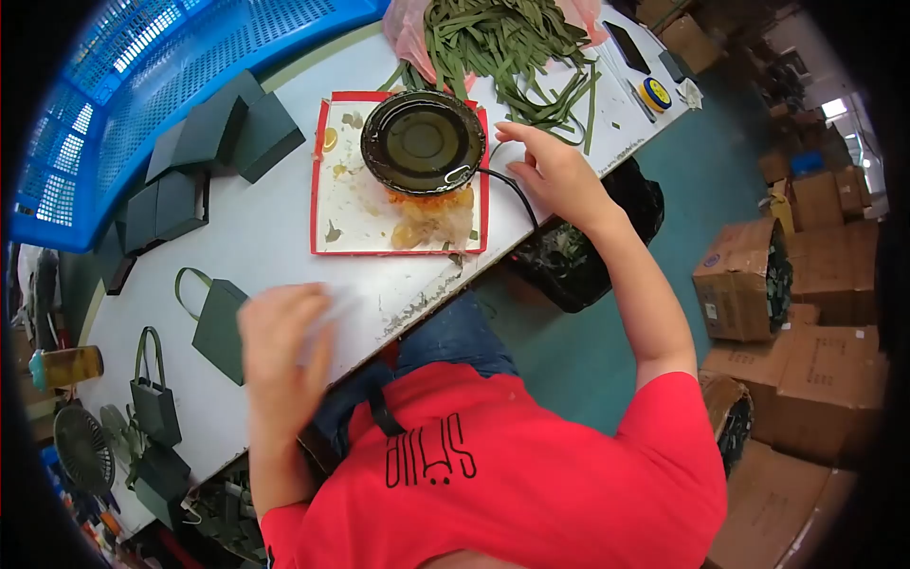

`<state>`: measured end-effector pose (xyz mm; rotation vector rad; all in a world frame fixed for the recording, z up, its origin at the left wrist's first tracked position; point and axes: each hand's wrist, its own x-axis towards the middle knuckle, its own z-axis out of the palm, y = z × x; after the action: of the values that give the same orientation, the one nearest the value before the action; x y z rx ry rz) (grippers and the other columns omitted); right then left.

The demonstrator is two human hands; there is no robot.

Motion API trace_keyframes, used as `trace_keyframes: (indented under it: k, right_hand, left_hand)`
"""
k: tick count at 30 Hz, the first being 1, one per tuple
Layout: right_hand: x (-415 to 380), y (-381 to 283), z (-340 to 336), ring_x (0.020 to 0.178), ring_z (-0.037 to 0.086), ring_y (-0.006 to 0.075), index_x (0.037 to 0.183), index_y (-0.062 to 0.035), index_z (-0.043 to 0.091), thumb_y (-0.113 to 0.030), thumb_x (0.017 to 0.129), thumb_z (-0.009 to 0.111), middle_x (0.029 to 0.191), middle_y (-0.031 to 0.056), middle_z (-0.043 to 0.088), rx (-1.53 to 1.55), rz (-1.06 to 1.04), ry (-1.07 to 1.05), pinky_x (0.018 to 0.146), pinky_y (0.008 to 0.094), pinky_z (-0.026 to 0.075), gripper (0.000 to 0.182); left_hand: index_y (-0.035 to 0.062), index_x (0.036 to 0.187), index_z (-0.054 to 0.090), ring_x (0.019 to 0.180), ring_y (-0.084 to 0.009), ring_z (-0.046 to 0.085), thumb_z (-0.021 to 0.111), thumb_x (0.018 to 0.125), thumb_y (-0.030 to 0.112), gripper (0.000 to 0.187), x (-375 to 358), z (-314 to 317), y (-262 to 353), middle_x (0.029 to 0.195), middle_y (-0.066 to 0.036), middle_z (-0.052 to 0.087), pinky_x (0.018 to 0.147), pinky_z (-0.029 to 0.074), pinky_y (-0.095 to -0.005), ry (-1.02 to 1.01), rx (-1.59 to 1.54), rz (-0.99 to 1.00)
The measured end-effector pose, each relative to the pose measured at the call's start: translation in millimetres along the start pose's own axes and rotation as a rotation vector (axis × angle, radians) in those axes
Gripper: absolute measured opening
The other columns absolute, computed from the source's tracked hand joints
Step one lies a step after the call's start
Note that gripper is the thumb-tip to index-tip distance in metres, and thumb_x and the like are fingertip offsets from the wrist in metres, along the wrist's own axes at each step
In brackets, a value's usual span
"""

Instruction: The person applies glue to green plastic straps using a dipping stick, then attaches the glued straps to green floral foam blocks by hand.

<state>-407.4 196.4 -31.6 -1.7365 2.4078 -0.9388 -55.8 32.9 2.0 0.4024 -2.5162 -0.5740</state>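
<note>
My left hand [280, 356] is blurred with motion over the near edge of the white table [275, 237], just right of a flat dark green paper bag [220, 327]. Whether it holds anything I cannot make out. My right hand [550, 171] hovers with fingers apart beside a round black pan [422, 142] of dark liquid. The pan stands on a stained white tray with a red rim [398, 223]. A black cord [517, 194] runs from the pan under that hand. A heap of green strips [507, 43] lies just beyond it.
Folded dark green bags [204, 142] are stacked at the table's left by a blue plastic crate [171, 57]. Finished bags with handles [156, 398] stand lower left near a small fan [85, 450]. Cardboard boxes [806, 313] crowd the floor on the right, and a black bag [578, 256] hangs under the table.
</note>
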Motion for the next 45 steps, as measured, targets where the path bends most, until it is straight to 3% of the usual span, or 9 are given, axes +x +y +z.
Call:
trace_keyframes:
  k: [5, 9, 14, 20, 24, 28, 34, 40, 45]
  right_hand:
    - [7, 19, 16, 0.097, 0.066, 0.0377, 0.127, -0.0049, 0.057, -0.002, 0.086, 0.066, 0.106, 0.0167, 0.068, 0.069, 0.059, -0.02, 0.083, 0.0414, 0.054, 0.042]
    - [3, 21, 14, 0.086, 0.065, 0.0333, 0.111, -0.0013, 0.064, -0.001, 0.09, 0.064, 0.096, 0.0162, 0.064, -0.143, -0.087, -0.026, 0.076, 0.0416, 0.052, 0.021]
    - [-14, -22, -15, 0.077, 0.06, 0.0236, 0.1, -0.0001, 0.063, 0.001, 0.09, 0.063, 0.094, 0.0093, 0.062, -0.002, 0.192, 0.171, 0.07, 0.0329, 0.049, 0.01]
    - [-52, -85, -53, 0.096, 0.061, 0.0194, 0.097, -0.0003, 0.059, 0.005, 0.088, 0.057, 0.098, 0.0114, 0.064, 0.143, 0.044, 0.273, 0.086, 0.0312, 0.049, 0.011]
    - [-80, -109, -32, 0.067, 0.051, 0.0086, 0.109, -0.0019, 0.051, -0.003, 0.103, 0.048, 0.097, 0.0094, 0.063, 1.12, 0.538, 0.097, 0.064, 0.0255, 0.048, 0.007]
    - [-73, -100, -2, 0.062, 0.041, 0.0053, 0.11, -0.0004, 0.052, -0.007, 0.103, 0.052, 0.093, 0.0063, 0.061, 1.402, 0.717, 0.026, 0.056, 0.023, 0.039, 0.01]
    - [-46, -108, 23, 0.062, 0.047, 0.0047, 0.107, 0.002, 0.055, -0.012, 0.101, 0.06, 0.089, 0.0056, 0.063, 1.317, 0.713, 0.15, 0.054, 0.0222, 0.039, 0.016]
    - [-29, -103, 28, 0.055, 0.046, 0.0044, 0.102, 0.0012, 0.059, -0.018, 0.099, 0.065, 0.079, 0.0035, 0.063, 1.209, 0.734, 0.157, 0.048, 0.0208, 0.037, 0.021]
    - [-20, -98, 29, 0.051, 0.041, 0.0033, 0.099, 0.0, 0.059, -0.021, 0.098, 0.066, 0.074, 0.0019, 0.061, 1.209, 0.751, 0.127, 0.046, 0.0204, 0.03, 0.022]
  left_hand:
    - [0.0014, 0.112, 0.066, 0.113, -0.0347, 0.06, 0.063, 0.09, 0.005, 0.022, -29, -57, -57, 0.118, -0.016, 0.066, 0.1, 0.043, -0.0425, 0.144, 0.269, -0.347]
    - [-0.0004, 0.12, 0.062, 0.111, -0.033, 0.06, 0.061, 0.095, 0.012, 0.028, -69, -82, -96, 0.126, -0.016, 0.062, 0.097, 0.046, -0.0402, 0.047, 0.231, -0.602]
    - [0.0016, 0.121, 0.062, 0.105, -0.022, 0.062, 0.064, 0.094, 0.015, 0.03, -84, -87, -101, 0.13, -0.01, 0.057, 0.086, 0.051, -0.0338, 0.039, -0.045, -0.716]
    - [0.0016, 0.094, 0.062, 0.112, -0.0243, 0.059, 0.07, 0.088, 0.014, 0.016, -70, -67, -107, 0.133, -0.01, 0.056, 0.09, 0.047, -0.0363, 0.1, -0.131, -0.792]
    - [0.0058, 0.07, 0.046, 0.139, -0.0382, 0.042, 0.073, 0.077, 0.006, 0.028, -64, -71, -100, 0.14, -0.016, 0.054, 0.116, 0.025, -0.0503, 0.222, -0.054, -0.454]
    - [0.0058, 0.067, 0.044, 0.146, -0.0442, 0.033, 0.071, 0.073, 0.001, 0.028, -33, -66, -55, 0.148, -0.017, 0.048, 0.117, 0.018, -0.0609, 0.039, 0.381, -0.096]
    - [0.0066, 0.086, 0.057, 0.147, -0.0441, 0.028, 0.083, 0.067, 0.012, 0.032, -13, -34, -19, 0.154, -0.017, 0.041, 0.117, 0.018, -0.0635, -0.306, 0.225, -0.15]
    - [0.0159, 0.129, 0.06, 0.142, -0.0404, 0.034, 0.089, 0.059, 0.02, 0.076, -11, -37, -29, 0.156, -0.016, 0.037, 0.115, 0.023, -0.0603, -0.415, 0.249, -0.289]
    - [0.016, 0.131, 0.061, 0.14, -0.0395, 0.035, 0.089, 0.058, 0.02, 0.079, -13, -32, -33, 0.154, -0.014, 0.04, 0.116, 0.024, -0.0562, -0.393, 0.307, -0.262]
